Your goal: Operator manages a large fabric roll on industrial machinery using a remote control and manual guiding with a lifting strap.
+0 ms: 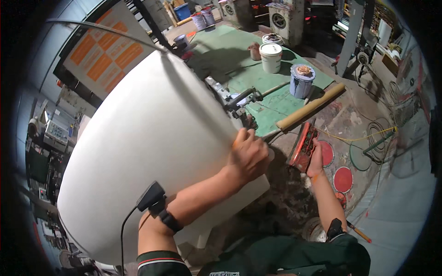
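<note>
A large white roll (138, 138) of sheet material fills the left and middle of the view. My left hand (250, 154) is closed in a fist at its right edge, slightly blurred. Whatever may be inside those fingers is hidden. Out to the right, my right hand (316, 161) is wrapped round a red box-shaped device (303, 148) with dark parts along its face, held tilted above the floor. A black device (152, 198) with a cable is strapped near my left elbow.
Beyond the roll's right edge are metal machine parts (239, 99). A brown cardboard tube (311, 108) lies by the green floor sheet (216, 55). Paint-stained buckets (302, 85) and a lidded white bucket (270, 60) stand there. Red discs (343, 179) and a coiled cable (380, 133) lie at right.
</note>
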Demonstrator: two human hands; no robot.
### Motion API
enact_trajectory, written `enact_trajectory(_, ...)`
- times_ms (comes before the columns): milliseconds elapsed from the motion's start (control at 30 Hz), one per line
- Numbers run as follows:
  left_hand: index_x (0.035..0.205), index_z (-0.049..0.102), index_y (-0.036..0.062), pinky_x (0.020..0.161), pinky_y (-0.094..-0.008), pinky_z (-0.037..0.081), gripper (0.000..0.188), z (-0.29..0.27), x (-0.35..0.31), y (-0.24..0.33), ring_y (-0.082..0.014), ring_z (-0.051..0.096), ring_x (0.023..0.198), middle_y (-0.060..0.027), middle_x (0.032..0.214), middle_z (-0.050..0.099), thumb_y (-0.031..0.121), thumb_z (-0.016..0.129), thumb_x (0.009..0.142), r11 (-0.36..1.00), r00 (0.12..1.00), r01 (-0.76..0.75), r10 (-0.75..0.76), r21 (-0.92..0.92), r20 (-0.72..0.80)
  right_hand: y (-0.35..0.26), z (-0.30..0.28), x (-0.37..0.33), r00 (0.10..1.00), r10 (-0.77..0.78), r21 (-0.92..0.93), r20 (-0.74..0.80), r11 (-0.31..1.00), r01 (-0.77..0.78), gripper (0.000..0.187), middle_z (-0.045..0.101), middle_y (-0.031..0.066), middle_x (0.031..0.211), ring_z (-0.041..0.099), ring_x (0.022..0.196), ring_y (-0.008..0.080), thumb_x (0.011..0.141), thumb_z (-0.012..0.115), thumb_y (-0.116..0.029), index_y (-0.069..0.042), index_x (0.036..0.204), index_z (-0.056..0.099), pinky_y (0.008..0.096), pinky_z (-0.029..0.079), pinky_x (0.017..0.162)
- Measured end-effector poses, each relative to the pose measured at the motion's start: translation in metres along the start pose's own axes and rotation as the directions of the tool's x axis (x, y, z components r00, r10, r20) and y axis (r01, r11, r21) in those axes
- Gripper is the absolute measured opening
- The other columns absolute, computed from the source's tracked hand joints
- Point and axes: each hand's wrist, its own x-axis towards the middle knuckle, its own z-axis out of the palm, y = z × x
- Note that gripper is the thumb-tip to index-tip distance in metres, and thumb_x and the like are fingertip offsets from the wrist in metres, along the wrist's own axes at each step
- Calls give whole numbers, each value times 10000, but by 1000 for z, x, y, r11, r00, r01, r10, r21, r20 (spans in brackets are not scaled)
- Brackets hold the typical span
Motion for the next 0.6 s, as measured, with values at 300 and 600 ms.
enact_trajectory(300,1221,539,-5,1005,-495,310,570,-176,-160,-31,-385,456,1207,-268,1269,494,122,530,665,871,737,492,-403,21,-542,-16,126,-61,933,-287,-325,217,880,346,470,662,82,1007,632,898,212,997,378,-416,-45,1217,564,354,506,833)
enact_trajectory(600,1453,230,-26,1092,-592,193,815,-442,-746,-101,-451,116,1421,-299,1473,267,531,490,918,-364,-198,931,-448,-24,-872,73,338,-105,673,-101,-354,733,788,504,564,553,111,1272,566,1107,189,1011,414,-435,-22,1396,414,310,488,909)
